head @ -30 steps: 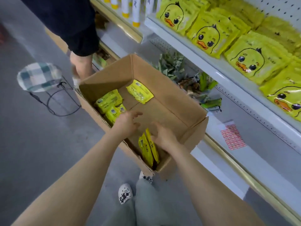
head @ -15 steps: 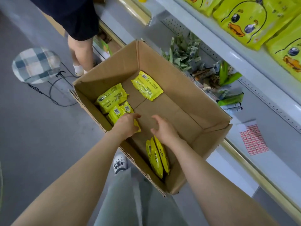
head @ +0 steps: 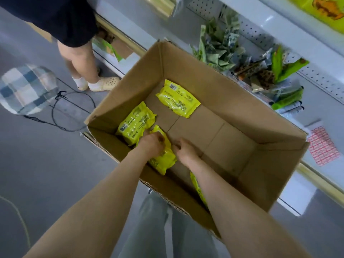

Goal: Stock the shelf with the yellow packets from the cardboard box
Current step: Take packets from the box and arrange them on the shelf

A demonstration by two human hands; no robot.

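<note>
**Both hands inside the carton, reaching for loose packets**

We look down into an open cardboard box [head: 219, 101], its corrugated walls plain brown and its floor flaps meeting at a visible seam. Our left hand [head: 151, 143] has its fingers curled over the nearest yellow packet [head: 163, 161], a soft, glossy plastic pouch that crinkles and catches the light; we judge this grip to be the start of lifting it out. Our right hand [head: 186, 152] lies just beside that packet with its fingers bent toward the box floor; whether it pinches the packet's edge or holds nothing we cannot tell.

A second packet [head: 136, 124] lies against the left wall, barcode side up, touching the gripped one. A third packet [head: 177, 98] lies flat and apart near the far wall, printed back uppermost. More yellow wrapping, a further packet [head: 198, 189], stands on edge against the near wall, partly hidden by our right forearm. The packets lie scattered because the box is nearly empty, so we judge the stocking to be well along.

The white shelf [head: 290, 36] runs past the far side of the box, within easy reach; a yellow duck-printed pack [head: 320, 10] shows at the top edge. Green and patterned sachets [head: 219, 47] are heaped on the lower level. A second person [head: 78, 58] stands beside a plaid-cushioned stool [head: 26, 90].
</note>
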